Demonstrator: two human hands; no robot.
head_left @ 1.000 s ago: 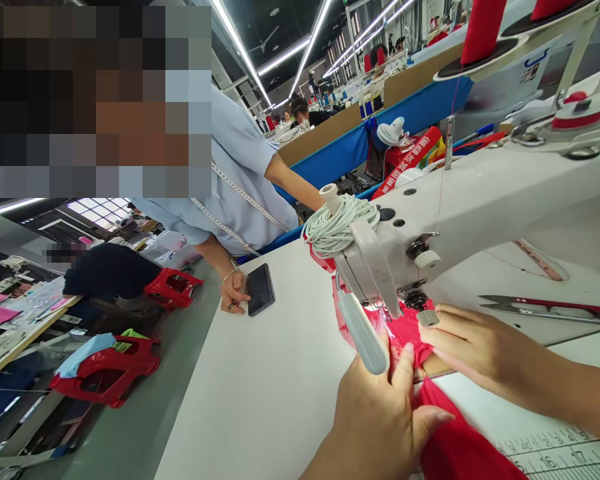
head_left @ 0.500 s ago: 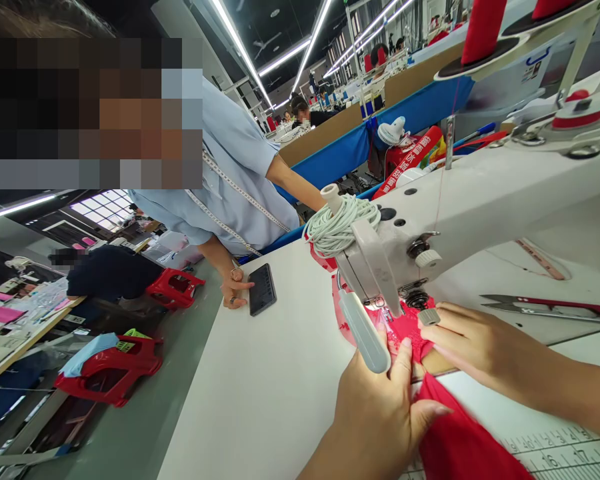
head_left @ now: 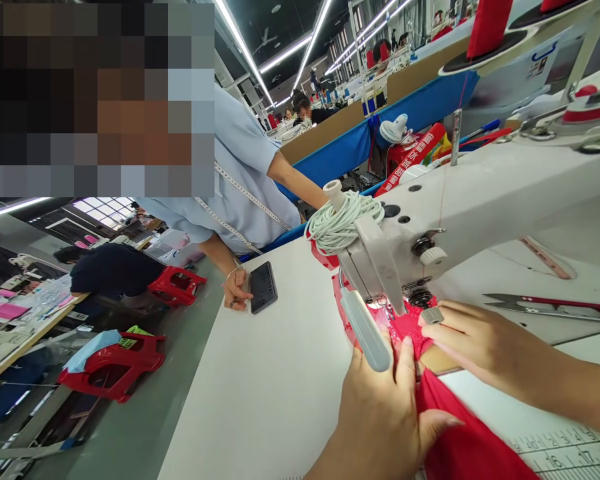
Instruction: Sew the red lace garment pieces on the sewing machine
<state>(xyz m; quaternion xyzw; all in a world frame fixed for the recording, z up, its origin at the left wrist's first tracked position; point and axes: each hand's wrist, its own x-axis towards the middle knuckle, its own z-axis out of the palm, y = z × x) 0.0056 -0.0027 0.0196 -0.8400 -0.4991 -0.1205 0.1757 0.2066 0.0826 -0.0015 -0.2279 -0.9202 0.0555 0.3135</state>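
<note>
Red fabric (head_left: 467,433) runs from beneath the head of a white sewing machine (head_left: 480,173) down toward me, with a lacy-looking part near the needle. My left hand (head_left: 383,407) lies flat on it beside the needle area, fingers stretched and thumb spread out; a grey lamp (head_left: 365,330) on the machine partly covers its fingertips. From the right, my right hand (head_left: 480,343) has its fingers closed at the fabric's edge by the presser foot. A grey block-like piece (head_left: 433,315) sits at its fingertips. The needle tip is hard to make out.
Thread snips (head_left: 555,308) lie on the machine bed at right. A co-worker's hand (head_left: 237,292) rests beside a black phone (head_left: 263,288) on the white table (head_left: 245,387). Pale cord (head_left: 343,223) is coiled on the machine head. Red stools (head_left: 117,367) stand at left.
The view has shifted slightly. The co-worker's fingers have curled in more beside the phone. Both my hands stay on the red fabric in nearly the same place.
</note>
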